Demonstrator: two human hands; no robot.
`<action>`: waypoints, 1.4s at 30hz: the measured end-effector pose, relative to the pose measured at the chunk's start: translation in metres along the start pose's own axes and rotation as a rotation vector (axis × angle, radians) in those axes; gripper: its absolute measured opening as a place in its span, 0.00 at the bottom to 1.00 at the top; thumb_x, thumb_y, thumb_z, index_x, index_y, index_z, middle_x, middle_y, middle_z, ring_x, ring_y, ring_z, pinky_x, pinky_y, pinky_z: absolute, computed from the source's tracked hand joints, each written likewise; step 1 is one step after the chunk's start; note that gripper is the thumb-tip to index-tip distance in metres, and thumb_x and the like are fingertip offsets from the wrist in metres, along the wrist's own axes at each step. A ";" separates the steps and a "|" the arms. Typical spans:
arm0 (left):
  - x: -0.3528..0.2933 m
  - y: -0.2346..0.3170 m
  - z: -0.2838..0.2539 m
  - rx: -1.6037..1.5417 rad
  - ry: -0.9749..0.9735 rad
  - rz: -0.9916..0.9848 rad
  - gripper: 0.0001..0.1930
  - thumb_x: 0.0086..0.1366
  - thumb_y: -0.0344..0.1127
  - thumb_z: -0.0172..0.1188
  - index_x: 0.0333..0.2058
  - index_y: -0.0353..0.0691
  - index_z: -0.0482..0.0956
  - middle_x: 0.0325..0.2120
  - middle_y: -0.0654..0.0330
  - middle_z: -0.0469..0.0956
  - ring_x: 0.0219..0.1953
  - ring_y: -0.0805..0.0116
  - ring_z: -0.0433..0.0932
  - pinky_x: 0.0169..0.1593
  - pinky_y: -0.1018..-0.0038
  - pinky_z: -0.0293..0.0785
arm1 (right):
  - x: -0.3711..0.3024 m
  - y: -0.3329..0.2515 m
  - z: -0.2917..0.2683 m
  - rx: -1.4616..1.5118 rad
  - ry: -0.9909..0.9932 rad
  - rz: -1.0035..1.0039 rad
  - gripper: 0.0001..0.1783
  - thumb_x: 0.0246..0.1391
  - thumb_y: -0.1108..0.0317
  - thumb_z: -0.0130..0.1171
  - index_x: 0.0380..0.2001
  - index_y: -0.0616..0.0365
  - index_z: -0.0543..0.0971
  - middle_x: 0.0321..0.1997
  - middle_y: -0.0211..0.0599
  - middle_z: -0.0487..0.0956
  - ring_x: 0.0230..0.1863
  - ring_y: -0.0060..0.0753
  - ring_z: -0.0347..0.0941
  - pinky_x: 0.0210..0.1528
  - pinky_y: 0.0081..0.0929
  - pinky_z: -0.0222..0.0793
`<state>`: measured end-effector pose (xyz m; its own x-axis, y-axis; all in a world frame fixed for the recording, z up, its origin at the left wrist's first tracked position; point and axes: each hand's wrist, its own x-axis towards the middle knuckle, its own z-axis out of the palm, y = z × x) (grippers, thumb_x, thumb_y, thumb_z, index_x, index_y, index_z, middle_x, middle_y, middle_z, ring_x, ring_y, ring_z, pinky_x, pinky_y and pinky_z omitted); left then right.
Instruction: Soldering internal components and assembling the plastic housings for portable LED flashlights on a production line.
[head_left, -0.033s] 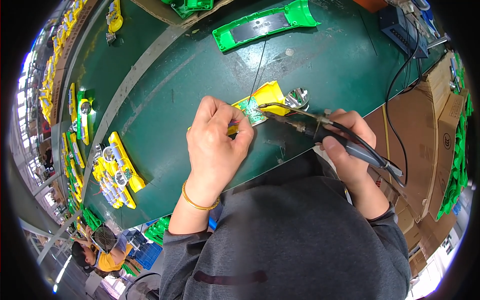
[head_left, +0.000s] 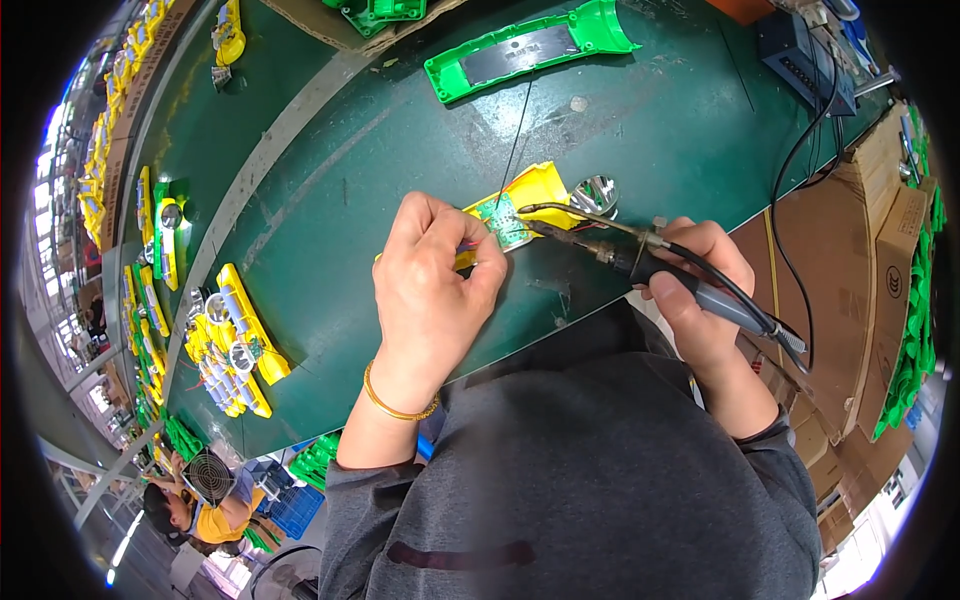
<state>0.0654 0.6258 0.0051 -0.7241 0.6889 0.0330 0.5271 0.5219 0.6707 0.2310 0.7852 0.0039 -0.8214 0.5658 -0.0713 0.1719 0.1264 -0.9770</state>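
My right hand [head_left: 705,290] grips a soldering iron [head_left: 715,298] with a dark grey handle and a thin metal feed tube along its side. The iron's tip points left at a green circuit board [head_left: 505,220], by its right edge. That board lies in a yellow plastic housing [head_left: 540,185], with a shiny round reflector [head_left: 594,196] at the right end. My left hand [head_left: 435,270] covers the housing's left part, thumb and forefinger pinched together at the board. Red and purple wires show beside those fingertips; what exactly they pinch is hidden.
A green half shell [head_left: 530,50] lies on the table's far side. Several yellow housings with batteries [head_left: 235,345] are grouped at the left. A blue power unit [head_left: 805,60] stands far right, and a black cable [head_left: 785,220] hangs there. Cardboard boxes [head_left: 825,290] are at the right.
The soldering iron's tip and feed tube have shifted very slightly to the right at the board. My left hand and the housing look unmoved.
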 end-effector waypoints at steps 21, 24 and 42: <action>0.001 0.003 -0.040 0.054 -0.058 0.105 0.08 0.54 0.20 0.58 0.34 0.36 0.80 0.27 0.56 0.77 0.29 0.64 0.79 0.31 0.74 0.75 | 0.011 -0.005 -0.011 0.258 0.141 0.134 0.13 0.50 0.66 0.58 0.33 0.63 0.68 0.29 0.40 0.72 0.26 0.25 0.69 0.29 0.20 0.66; 0.001 0.013 -0.025 0.082 -0.074 0.294 0.12 0.49 0.21 0.61 0.34 0.40 0.81 0.27 0.60 0.76 0.26 0.62 0.77 0.29 0.71 0.73 | 0.014 -0.005 -0.010 0.254 0.099 0.113 0.13 0.50 0.67 0.58 0.33 0.63 0.68 0.29 0.40 0.72 0.26 0.25 0.69 0.29 0.20 0.66; 0.024 0.028 -0.001 0.062 -0.183 -0.031 0.02 0.52 0.28 0.62 0.26 0.39 0.78 0.24 0.58 0.72 0.25 0.57 0.75 0.30 0.66 0.71 | 0.036 -0.005 -0.041 -0.086 -0.126 0.026 0.10 0.41 0.76 0.60 0.29 0.65 0.72 0.28 0.36 0.73 0.27 0.23 0.69 0.30 0.19 0.64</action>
<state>0.0623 0.6565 0.0248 -0.6504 0.7492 -0.1254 0.5365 0.5700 0.6224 0.2233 0.8385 0.0145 -0.8768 0.4640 -0.1261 0.2356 0.1858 -0.9539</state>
